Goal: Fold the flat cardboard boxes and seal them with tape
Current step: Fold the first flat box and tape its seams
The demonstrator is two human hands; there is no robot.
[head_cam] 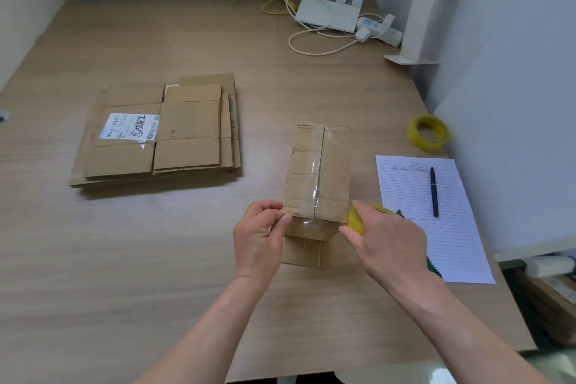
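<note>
A folded cardboard box (318, 174) stands on the wooden table (156, 259), with clear tape along its top seam and down its near face. My left hand (260, 237) pinches the tape end at the box's near left corner. My right hand (385, 238) grips a yellow tape roll (355, 220) at the box's near right corner; the hand hides most of the roll. A stack of flat cardboard boxes (159, 134) lies to the left, the top one bearing a white label.
A second yellow tape roll (428, 132) sits at the right by the wall. A lined sheet (436, 227) with a black pen (434, 192) lies right of the box. A white router (327, 12), cables and a power strip (378, 28) occupy the back.
</note>
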